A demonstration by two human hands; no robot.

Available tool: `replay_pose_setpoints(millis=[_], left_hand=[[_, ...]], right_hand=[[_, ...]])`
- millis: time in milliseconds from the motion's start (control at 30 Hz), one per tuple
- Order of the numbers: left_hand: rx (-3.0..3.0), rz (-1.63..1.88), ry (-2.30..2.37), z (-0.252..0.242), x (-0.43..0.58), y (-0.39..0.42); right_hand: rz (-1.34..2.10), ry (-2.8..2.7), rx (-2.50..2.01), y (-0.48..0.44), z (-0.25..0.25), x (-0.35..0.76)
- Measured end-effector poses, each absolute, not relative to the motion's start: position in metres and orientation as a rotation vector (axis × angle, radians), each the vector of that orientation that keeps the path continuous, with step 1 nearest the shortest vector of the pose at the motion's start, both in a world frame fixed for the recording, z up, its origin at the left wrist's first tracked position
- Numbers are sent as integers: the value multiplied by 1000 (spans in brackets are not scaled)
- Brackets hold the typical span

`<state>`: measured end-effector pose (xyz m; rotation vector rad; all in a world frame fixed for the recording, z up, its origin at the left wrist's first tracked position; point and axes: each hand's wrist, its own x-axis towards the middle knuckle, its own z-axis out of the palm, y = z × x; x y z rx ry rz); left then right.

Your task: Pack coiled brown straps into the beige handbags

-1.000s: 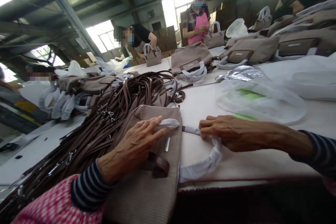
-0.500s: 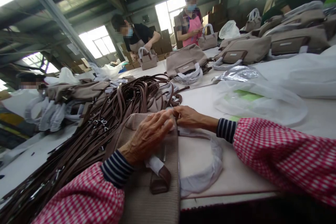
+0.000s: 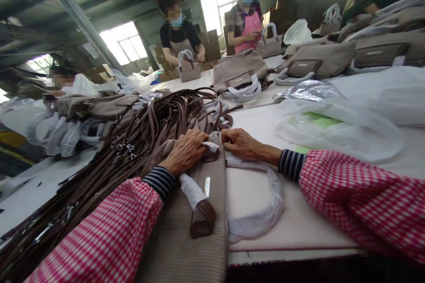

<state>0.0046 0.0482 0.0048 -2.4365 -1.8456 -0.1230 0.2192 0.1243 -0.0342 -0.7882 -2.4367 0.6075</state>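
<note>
handbag [image 3: 181, 239]: ribbed matt cloth | straps [image 3: 109, 172]: glossy faux leather | handle wrap [image 3: 262, 212]: thin plastic

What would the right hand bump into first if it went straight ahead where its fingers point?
Probably the ribbed taupe handbag, just past the fingertips of the right hand. Depth is hard to judge here, so they might already be touching.

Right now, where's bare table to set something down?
Bare white table shows right of the plastic-wrapped bag handle, and between the right hand and the plastic bag. Crowded: the brown strap pile and the taupe handbag under the left hand.
</note>
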Motion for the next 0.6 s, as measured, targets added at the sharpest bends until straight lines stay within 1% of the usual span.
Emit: replay_pose_setpoints(millis=[167, 267, 367, 467, 600], left_hand=[[-2372, -259, -1965, -7, -2, 59], [-2337, -335, -1995, -10, -4, 61], [-2312, -393, -1980, -12, -6, 62], [-2297, -445, -1899, -12, -5, 59], [-2348, -480, -1672, -3, 2, 43]], right_hand=[[513, -2573, -847, 112, -9, 224], [574, -2666, -825, 79, 6, 237], [832, -2705, -596, 35, 12, 257], [1113, -2706, -438, 6, 6, 273], [1460, -2439, -614, 9, -7, 274]])
